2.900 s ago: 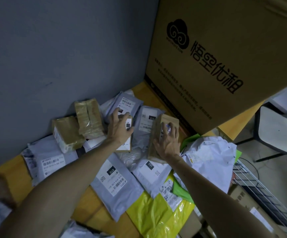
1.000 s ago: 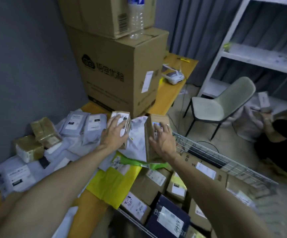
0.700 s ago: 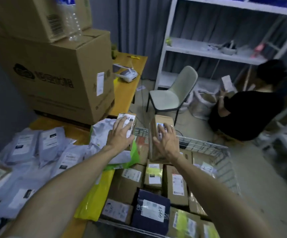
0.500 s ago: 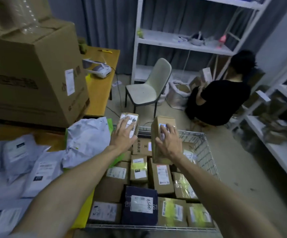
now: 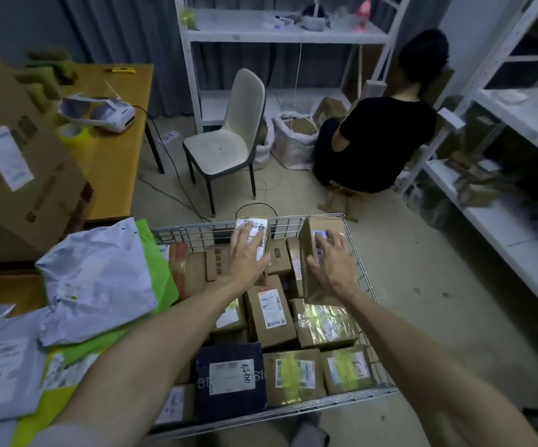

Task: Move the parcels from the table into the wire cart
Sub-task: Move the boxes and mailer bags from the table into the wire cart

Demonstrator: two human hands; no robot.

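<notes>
The small brown cardboard parcel with a white printed label (image 5: 254, 232) is grasped by the left hand (image 5: 247, 257). That hand's fingers (image 5: 240, 235) lie spread over the labelled face, with the thumb at the parcel's right edge. Just right of those fingers, the taller brown taped cardboard parcel (image 5: 313, 279) is grasped by the right hand (image 5: 332, 264), its fingers (image 5: 333, 241) splayed across the upper face and its thumb on the left side. Both are over the far end of the silver wire cart (image 5: 296, 409), whose far mesh wall stands just beyond the fingertips. Whether either touches the load beneath cannot be told. Nearer than the fingers, the cart is packed with brown cardboard boxes (image 5: 269, 312) and one dark navy box with a white label (image 5: 229, 377). Left of the left fingers, a crumpled grey plastic mailer (image 5: 100, 279) lies on a bright green mailer (image 5: 163, 275) at the edge of the yellow wooden table (image 5: 116, 156). The table also carries a big brown carton (image 5: 19, 188) and a white label printer (image 5: 106, 116). Beyond the fingertips stand a pale chair with dark legs (image 5: 229, 140) and a person in a black top (image 5: 377, 140), seated by white metal shelving (image 5: 280, 35).
</notes>
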